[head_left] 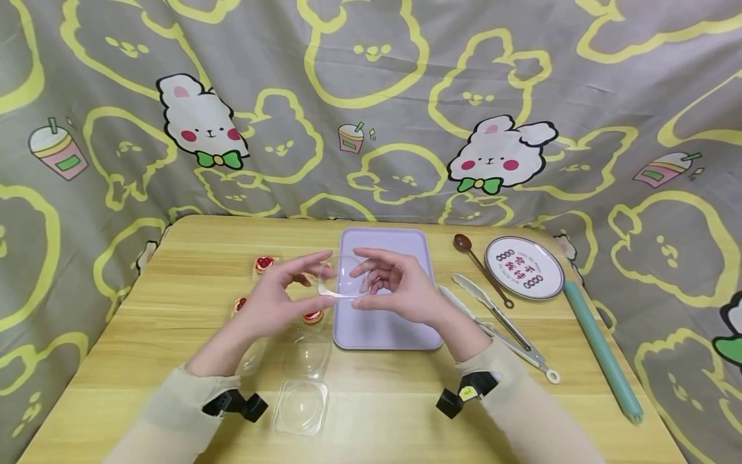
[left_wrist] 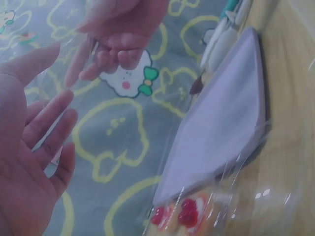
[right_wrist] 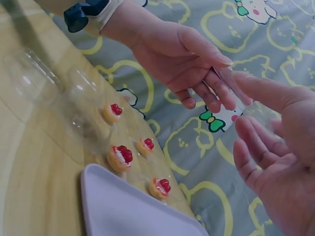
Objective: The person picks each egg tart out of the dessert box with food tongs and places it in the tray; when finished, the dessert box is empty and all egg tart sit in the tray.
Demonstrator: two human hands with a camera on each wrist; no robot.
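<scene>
A clear plastic lid or shallow box point(head_left: 343, 274), its kind hard to tell, is held up above the table between both hands. My left hand point(head_left: 277, 298) pinches its left side between thumb and fingers. On the opposite side my right hand point(head_left: 406, 288) grips the edge in the same manner. Below the hands lies a lilac tray point(head_left: 390, 332). Several small tarts with red fruit topping stand left of the tray, among them a tart point(right_wrist: 120, 158) near its rim; the left hand partly covers this group in the head view.
Clear plastic boxes point(head_left: 301, 407) lie at the table's front left. Right of the tray are tongs point(head_left: 510, 328), a brown spoon point(head_left: 481, 267), a white printed plate point(head_left: 524, 267) and a green roll point(head_left: 603, 351). A patterned curtain point(head_left: 394, 84) hangs behind the table.
</scene>
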